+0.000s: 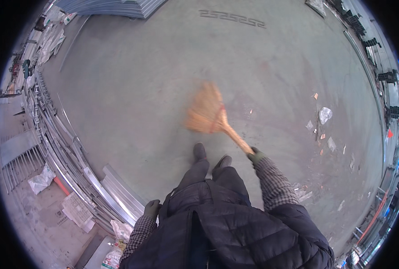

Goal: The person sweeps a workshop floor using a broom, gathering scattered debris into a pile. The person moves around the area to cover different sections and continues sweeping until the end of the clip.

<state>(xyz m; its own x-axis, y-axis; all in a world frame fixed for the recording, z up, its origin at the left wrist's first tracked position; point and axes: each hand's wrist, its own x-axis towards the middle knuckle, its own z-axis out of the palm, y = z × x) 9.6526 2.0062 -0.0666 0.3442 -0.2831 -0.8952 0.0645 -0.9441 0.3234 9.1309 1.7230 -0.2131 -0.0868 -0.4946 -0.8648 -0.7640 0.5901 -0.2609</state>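
My right hand point(255, 155), in a dark green glove, is closed around the handle end of a straw broom point(210, 112). The broom reaches forward and left from it, its fan-shaped head smeared by motion over the grey floor point(141, 80), ahead of my shoes. A red binding crosses the broom where the head meets the handle. My left hand point(152, 209), gloved too, hangs beside my hip with its fingers curled in and nothing visible in them. To the right lies scattered litter: a crumpled clear plastic bag point(325, 115), small orange-brown scraps and pale pieces.
Long metal profiles point(65, 143) lie stacked along the left, with a silver channel bundle point(121, 188) near my left hand. A stack of corrugated metal sheets point(114, 6) stands at the far left. A long rail point(365, 67) edges the right side. White bags point(121, 231) sit at lower left.
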